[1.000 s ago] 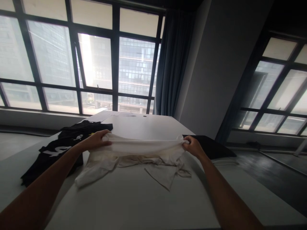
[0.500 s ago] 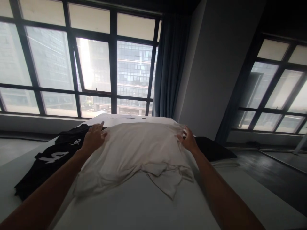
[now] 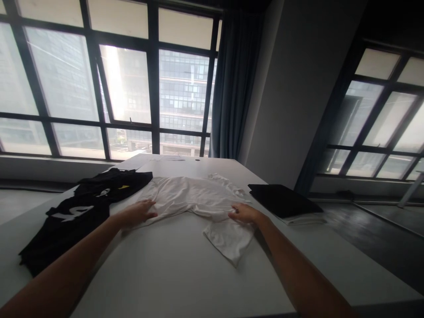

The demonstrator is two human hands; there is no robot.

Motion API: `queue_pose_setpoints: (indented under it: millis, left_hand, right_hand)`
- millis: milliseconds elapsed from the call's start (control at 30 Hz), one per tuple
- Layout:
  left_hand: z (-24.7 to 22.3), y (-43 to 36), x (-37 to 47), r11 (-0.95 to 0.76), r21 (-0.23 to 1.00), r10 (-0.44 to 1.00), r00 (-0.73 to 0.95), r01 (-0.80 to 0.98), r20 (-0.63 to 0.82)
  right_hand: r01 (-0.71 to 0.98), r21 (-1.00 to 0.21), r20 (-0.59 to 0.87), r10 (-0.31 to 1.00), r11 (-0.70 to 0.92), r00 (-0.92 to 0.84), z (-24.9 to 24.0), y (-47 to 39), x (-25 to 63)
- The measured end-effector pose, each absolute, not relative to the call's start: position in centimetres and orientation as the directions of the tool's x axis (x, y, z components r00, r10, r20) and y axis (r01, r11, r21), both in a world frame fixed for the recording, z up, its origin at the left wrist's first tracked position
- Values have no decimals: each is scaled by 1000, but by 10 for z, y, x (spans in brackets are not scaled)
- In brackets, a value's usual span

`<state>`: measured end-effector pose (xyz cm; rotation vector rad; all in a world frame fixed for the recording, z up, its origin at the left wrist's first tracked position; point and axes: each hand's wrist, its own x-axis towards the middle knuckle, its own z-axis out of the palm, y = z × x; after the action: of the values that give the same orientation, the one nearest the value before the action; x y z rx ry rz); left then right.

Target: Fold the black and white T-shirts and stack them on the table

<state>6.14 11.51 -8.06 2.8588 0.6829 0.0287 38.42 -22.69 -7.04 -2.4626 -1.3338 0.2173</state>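
A white T-shirt (image 3: pixel 195 192) lies spread and wrinkled on the white table (image 3: pixel 185 274) in front of me, with one sleeve (image 3: pixel 228 240) hanging out toward me on the right. At its left near edge, my left hand (image 3: pixel 139 213) is closed on the cloth, thumb below the fingers. My right hand (image 3: pixel 244 213) pinches the shirt by its right near edge, just above that sleeve. The far right part of the shirt is bunched up.
To the left, black garments (image 3: pixel 74 216) with white prints lie on the table. A folded black garment (image 3: pixel 283 198) sits at the right, on top of a folded white one (image 3: pixel 306 218). Windows and a blue curtain (image 3: pixel 228 97) stand beyond the table's far end.
The shirt has come down from a raised, billowing position onto the table. Both hands have lowered and moved nearer to me. More of the black garments on both sides now shows.
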Motion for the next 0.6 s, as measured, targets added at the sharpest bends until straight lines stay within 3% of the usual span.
queue_pose_setpoints:
  millis: [167,400,500,600]
  left_hand:
    - [-79,146,46,-848,168,479,863,502,-163]
    - [-61,145,21,-846,78,480,817,527,-320]
    - [-56,133,21,-820,61,523,789,568,-324]
    - [-55,130,26,-822,121,530,825,556,-195]
  right_hand:
    - [786,-364,-34,851,-499,524,-78,-242,412]
    - [722,-479,-162,859,-499,486,-70,-268,438]
    - [649,-483,-223,800,-588,558,-64,-279,439]
    - [623,-512,-221,791,-592,570,-62,-288,443]
